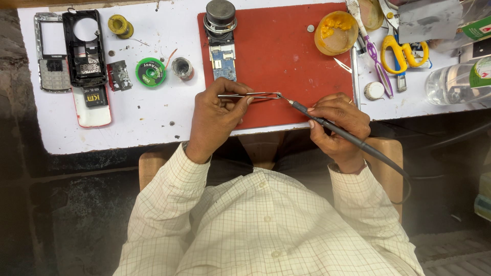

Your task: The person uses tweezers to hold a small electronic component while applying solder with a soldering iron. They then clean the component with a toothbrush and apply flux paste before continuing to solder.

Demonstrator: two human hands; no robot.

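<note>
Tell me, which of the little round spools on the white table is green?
The green spool is the flat one lying beside the small round tin. The other spool is yellow and sits farther back, by the black phone frame.

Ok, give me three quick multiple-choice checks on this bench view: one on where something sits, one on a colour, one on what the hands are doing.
1. Where does the circuit board lie?
A. on the red mat's left edge
B. on the white tabletop by the scissors
C. in the person's lap

2. What colour are the scissors' handles?
A. green
B. yellow
C. black

3. What do the hands hold?
A. both are empty
B. left hand tweezers, right hand soldering iron
C. left hand a phone shell, right hand scissors

Answers: 1 A, the board sits below the round speaker on the mat. 2 B, the loops are yellow. 3 B, the tweezer tips and the iron tip meet over the mat.
</note>
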